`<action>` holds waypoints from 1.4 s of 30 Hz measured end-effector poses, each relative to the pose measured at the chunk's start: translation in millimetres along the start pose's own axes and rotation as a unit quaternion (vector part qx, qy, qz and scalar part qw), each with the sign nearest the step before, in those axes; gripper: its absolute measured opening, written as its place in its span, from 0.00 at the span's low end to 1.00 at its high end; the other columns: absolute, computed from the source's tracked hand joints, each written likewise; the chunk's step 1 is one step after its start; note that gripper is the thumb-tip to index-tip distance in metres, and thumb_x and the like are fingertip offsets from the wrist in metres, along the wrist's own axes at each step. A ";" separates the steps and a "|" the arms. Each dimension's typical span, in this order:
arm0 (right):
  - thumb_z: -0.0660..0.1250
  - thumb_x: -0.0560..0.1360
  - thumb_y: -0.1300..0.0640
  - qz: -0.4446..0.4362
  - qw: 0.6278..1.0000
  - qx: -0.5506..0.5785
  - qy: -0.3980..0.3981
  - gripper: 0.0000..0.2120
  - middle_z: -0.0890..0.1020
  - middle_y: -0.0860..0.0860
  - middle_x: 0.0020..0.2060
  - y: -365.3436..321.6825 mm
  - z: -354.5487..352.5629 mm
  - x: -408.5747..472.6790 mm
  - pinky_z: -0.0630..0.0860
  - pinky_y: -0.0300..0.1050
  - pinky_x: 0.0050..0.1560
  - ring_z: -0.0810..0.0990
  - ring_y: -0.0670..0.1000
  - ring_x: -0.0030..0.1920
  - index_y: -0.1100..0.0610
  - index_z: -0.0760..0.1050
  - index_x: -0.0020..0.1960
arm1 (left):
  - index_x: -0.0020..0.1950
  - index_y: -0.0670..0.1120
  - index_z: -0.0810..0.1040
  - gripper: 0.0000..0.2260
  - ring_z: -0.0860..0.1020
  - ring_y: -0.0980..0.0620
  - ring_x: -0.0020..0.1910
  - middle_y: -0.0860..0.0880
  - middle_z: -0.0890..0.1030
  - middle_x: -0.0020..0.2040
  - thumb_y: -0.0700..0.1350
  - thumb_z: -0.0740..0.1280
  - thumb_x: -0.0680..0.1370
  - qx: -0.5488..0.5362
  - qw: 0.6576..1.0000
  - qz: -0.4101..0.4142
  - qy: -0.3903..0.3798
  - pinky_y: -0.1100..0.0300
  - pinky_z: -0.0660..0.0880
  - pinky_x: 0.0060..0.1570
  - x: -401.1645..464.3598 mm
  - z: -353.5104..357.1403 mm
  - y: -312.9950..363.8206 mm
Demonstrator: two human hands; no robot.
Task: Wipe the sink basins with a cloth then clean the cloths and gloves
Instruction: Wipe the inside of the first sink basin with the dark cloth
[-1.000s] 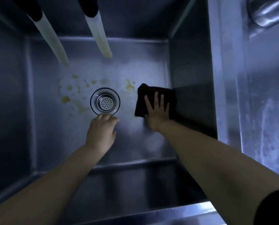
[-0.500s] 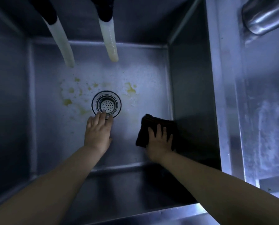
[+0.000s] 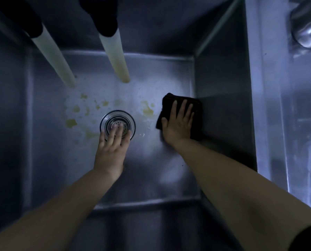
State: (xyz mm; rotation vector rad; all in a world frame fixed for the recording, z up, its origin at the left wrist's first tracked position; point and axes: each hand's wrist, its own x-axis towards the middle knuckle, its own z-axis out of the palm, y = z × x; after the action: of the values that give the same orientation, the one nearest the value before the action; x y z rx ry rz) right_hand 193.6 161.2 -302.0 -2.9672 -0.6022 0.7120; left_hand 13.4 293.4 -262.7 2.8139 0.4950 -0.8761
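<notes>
Looked down into a deep metal sink basin (image 3: 169,169). Right hand (image 3: 178,122) lay flat on a dark cloth (image 3: 169,104), fingers (image 3: 182,108) spread wide, pressing it down, not pinching it. Cloth sat on the basin floor, tight in the spot where the floor met the right wall, to the right of the round drain strainer (image 3: 117,122). Left hand (image 3: 111,149) rested open, palm down, fingers a little apart, tips lying over the near side of the strainer; held nothing. Yellow stains (image 3: 147,110) dotted the floor around the strainer, one just left of the cloth. Two pale hoses (image 3: 116,57) hung down from black ends at the back, tips above the floor. Shiny metal pipe (image 3: 308,28) showed at the top right, past the basin rim.
</notes>
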 end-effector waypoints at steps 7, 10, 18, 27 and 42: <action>0.50 0.80 0.45 -0.012 1.000 0.021 0.008 0.32 0.37 0.56 0.76 -17.7 -39.5 81.0 0.49 0.59 0.72 0.34 0.59 0.75 0.53 0.38 0.77 | 0.77 0.50 0.43 0.50 0.30 0.47 0.71 0.45 0.40 0.77 0.53 0.74 0.67 -0.016 1.000 -0.010 0.001 0.43 0.35 0.71 -0.6 0.2 -0.3; 0.49 0.80 0.45 -0.020 1.000 0.021 -0.007 0.32 0.34 0.56 0.75 -27.5 -58.1 111.0 0.49 0.59 0.72 0.32 0.58 0.74 0.53 0.36 0.77 | 0.77 0.48 0.51 0.52 0.40 0.45 0.76 0.43 0.46 0.78 0.53 0.78 0.61 -0.016 1.000 -0.015 0.017 0.41 0.41 0.72 -1.0 2.1 -0.5; 0.49 0.80 0.44 -0.061 0.997 -0.026 -0.035 0.32 0.34 0.55 0.75 -24.8 -52.6 101.0 0.44 0.58 0.72 0.32 0.58 0.74 0.51 0.34 0.76 | 0.78 0.49 0.46 0.52 0.41 0.45 0.76 0.44 0.42 0.78 0.55 0.75 0.63 -0.018 0.999 -0.042 0.011 0.43 0.38 0.72 -4.3 9.1 -1.3; 0.52 0.79 0.45 -0.151 0.985 -0.065 -0.057 0.35 0.35 0.58 0.75 -6.3 -0.1 -19.1 0.33 0.57 0.71 0.33 0.62 0.74 0.52 0.33 0.75 | 0.77 0.48 0.40 0.52 0.36 0.45 0.76 0.43 0.37 0.77 0.57 0.73 0.67 -0.075 0.994 -0.078 0.017 0.47 0.35 0.72 -13.4 7.9 -6.6; 0.52 0.78 0.38 -0.110 0.983 -0.112 -0.092 0.40 0.29 0.58 0.72 -28.1 28.1 -72.1 0.20 0.53 0.63 0.26 0.63 0.70 0.53 0.30 0.74 | 0.76 0.37 0.41 0.51 0.42 0.42 0.76 0.38 0.44 0.77 0.56 0.71 0.69 -0.114 0.985 -0.130 0.021 0.47 0.36 0.72 -20.5 10.6 -11.8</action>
State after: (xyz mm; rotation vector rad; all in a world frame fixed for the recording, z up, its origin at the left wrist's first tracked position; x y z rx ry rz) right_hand 111.8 158.4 -292.8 -2.9815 -1.0709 0.9611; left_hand -12.2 296.5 -260.2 2.6003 0.9226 -0.7491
